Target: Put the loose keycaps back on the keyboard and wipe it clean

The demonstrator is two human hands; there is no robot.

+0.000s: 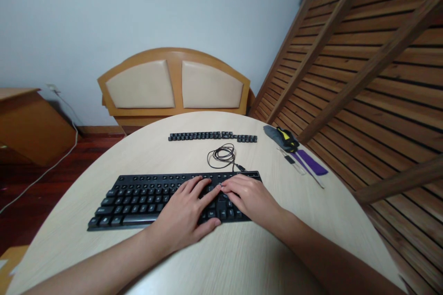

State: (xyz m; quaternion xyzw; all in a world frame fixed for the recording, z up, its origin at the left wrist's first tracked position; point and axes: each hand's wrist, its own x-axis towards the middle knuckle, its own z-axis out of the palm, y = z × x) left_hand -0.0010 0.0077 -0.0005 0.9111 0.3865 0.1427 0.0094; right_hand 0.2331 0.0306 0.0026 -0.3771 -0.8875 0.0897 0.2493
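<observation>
A black keyboard point(140, 200) lies on the round table, its two back rows showing bare switch posts where keycaps are off. My left hand point(187, 207) rests over its right half, fingers spread, the index fingertip reaching toward my right fingertips. Close beside it, my right hand point(251, 196) has thumb and fingers pinched together low over the keys. Whatever sits between those fingertips is too small and covered to make out. Removed keycaps point(195, 136) stand lined up in two rows behind the keyboard. The coiled cable point(223, 154) lies between them and the keyboard.
On the table's right side lie a grey-and-black bundle with yellow parts point(285, 138), a wire puller with a black grip point(290, 160), a purple strip point(313, 162) and a thin metal rod point(316, 179). Wooden slats point(346, 83) lean along the right; a headboard point(176, 83) stands behind.
</observation>
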